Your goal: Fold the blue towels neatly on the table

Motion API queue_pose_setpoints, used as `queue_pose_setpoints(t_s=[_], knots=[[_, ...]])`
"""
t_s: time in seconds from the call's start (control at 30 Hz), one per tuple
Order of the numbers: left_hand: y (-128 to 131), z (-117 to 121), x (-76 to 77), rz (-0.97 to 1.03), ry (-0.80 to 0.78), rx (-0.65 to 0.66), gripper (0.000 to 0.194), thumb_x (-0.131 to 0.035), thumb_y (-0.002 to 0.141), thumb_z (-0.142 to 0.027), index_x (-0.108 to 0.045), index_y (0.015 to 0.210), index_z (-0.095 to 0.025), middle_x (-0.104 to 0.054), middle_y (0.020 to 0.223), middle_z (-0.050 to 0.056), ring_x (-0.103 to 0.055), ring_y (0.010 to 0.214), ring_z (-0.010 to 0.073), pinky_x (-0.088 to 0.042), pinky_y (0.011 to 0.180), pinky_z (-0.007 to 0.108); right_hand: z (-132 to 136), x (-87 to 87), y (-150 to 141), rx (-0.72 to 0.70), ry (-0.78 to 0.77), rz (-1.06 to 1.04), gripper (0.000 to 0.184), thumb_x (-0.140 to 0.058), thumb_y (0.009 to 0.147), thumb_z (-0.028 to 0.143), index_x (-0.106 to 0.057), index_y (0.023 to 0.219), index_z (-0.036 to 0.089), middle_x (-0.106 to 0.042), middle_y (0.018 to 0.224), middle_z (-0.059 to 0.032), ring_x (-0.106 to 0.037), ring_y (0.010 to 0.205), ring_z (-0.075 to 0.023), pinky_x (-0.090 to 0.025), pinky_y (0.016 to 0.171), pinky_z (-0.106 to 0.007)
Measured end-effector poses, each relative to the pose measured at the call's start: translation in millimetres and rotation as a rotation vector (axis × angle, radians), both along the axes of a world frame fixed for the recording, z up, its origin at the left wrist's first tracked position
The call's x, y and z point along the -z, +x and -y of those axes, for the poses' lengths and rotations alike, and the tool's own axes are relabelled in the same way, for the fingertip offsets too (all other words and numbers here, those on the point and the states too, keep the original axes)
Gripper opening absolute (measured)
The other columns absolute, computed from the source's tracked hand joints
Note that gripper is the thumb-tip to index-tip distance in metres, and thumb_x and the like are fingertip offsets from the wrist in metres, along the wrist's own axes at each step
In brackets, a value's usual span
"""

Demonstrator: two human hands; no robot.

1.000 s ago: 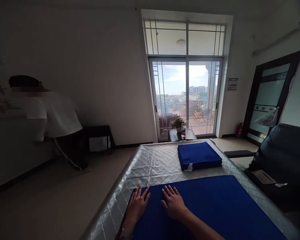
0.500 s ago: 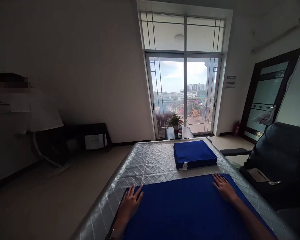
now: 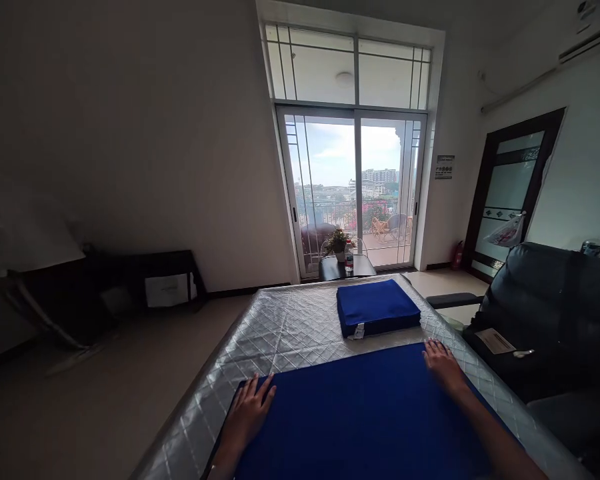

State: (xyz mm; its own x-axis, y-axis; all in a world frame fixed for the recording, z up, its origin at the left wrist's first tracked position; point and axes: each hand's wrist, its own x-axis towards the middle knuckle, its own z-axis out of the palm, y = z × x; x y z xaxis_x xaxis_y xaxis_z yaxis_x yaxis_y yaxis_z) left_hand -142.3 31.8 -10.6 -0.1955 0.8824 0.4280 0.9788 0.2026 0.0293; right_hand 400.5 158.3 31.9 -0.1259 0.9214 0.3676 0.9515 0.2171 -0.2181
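Observation:
A blue cloth (image 3: 350,407) lies spread over the near part of a table with a silver quilted cover (image 3: 265,323). My left hand (image 3: 250,403) rests flat near the cloth's far left corner, fingers apart. At the far right corner my right hand (image 3: 443,365) lies on the cloth with its fingers stretched forward. Beyond the cloth sits a folded stack of blue fabric (image 3: 379,307) with a white label on its front edge. Neither hand touches the stack. The cloth's near edge is out of view.
A black armchair (image 3: 555,320) stands close on the right, a paper and a small white item on its seat. Behind the table is a small black table (image 3: 335,269) with a potted plant and bottle, before sliding glass doors (image 3: 325,173). A blurred person (image 3: 25,233) is at left.
The view has turned slightly right, so the scene sits further left. My right hand has shifted slightly towards the cloth's far edge. The person at left has moved further out of view.

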Motion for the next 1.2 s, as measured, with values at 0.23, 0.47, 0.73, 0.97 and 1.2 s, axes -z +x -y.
queue_pose_setpoints(t_s=[0.23,0.47,0.73,0.97,1.2], knots=[[8.8,9.8,-18.0,0.124,0.001,-0.048,0.058,-0.037,0.099,-0.048,-0.049,0.149,-0.023,-0.049,0.159,0.013,-0.040,0.150,0.0299,-0.033,0.124,0.051,65.9,-2.6,-177.9,-0.534,-0.044,-0.077,0.060,-0.027,0.101,0.042,-0.042,0.154,0.020,-0.039,0.163,-0.0067,-0.031,0.154,-0.0228,-0.022,0.128,-0.047],[-1.0,27.0,-28.6,0.211,-0.008,-0.082,0.060,-0.032,0.099,-0.051,-0.054,0.146,-0.021,-0.048,0.159,0.012,-0.044,0.148,0.0282,-0.039,0.120,0.047,93.1,1.2,-288.4,-0.737,-0.112,-0.113,0.064,-0.030,0.100,0.049,-0.037,0.157,0.019,-0.034,0.165,-0.0093,-0.025,0.155,-0.0253,-0.020,0.128,-0.049],[-5.3,20.4,-18.0,0.180,0.000,-0.085,0.060,-0.035,0.099,-0.050,-0.053,0.147,-0.020,-0.048,0.159,0.013,-0.042,0.149,0.0274,-0.035,0.123,0.046,63.1,13.8,-229.5,-0.609,-0.158,-0.037,0.065,-0.025,0.100,0.054,-0.031,0.159,0.026,-0.029,0.167,-0.0031,-0.022,0.157,-0.0213,-0.015,0.129,-0.046],[-3.6,20.3,-18.0,0.169,-0.007,-0.113,0.058,-0.033,0.099,-0.046,-0.053,0.147,-0.020,-0.049,0.159,0.013,-0.042,0.149,0.0259,-0.032,0.124,0.045,4.1,15.3,-59.4,-0.241,-0.188,0.033,0.069,-0.019,0.100,0.055,-0.028,0.160,0.024,-0.027,0.169,-0.0007,-0.019,0.157,-0.0186,-0.014,0.129,-0.041],[-7.0,15.8,-16.6,0.134,-0.028,-0.102,0.058,-0.032,0.098,-0.044,-0.051,0.148,-0.019,-0.050,0.158,0.011,-0.042,0.149,0.0231,-0.034,0.123,0.040,-29.5,33.1,53.8,0.017,-0.171,0.029,0.069,-0.019,0.100,0.047,-0.027,0.160,0.015,-0.026,0.169,-0.0078,-0.017,0.158,-0.0200,-0.016,0.128,-0.044]])
